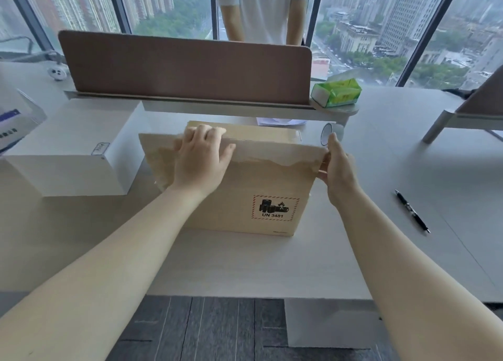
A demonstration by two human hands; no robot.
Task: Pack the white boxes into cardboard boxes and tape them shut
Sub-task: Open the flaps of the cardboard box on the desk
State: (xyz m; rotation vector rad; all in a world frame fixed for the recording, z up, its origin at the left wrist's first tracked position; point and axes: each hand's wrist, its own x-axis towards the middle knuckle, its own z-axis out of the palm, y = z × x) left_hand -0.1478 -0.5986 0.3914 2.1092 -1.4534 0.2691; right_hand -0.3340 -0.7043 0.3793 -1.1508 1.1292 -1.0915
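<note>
The tan cardboard box [239, 197] hid its own contents behind its raised front flap. The clear tape roll [328, 133] sat half behind the right hand [339, 175]. At the left edge, a white-and-blue package [16, 118] was cut off, its print unreadable.

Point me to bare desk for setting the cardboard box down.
Free: the desk strip in front of the cardboard box, and between box and pen. Crowded: left, where the white box sits close; tape roll behind.
</note>
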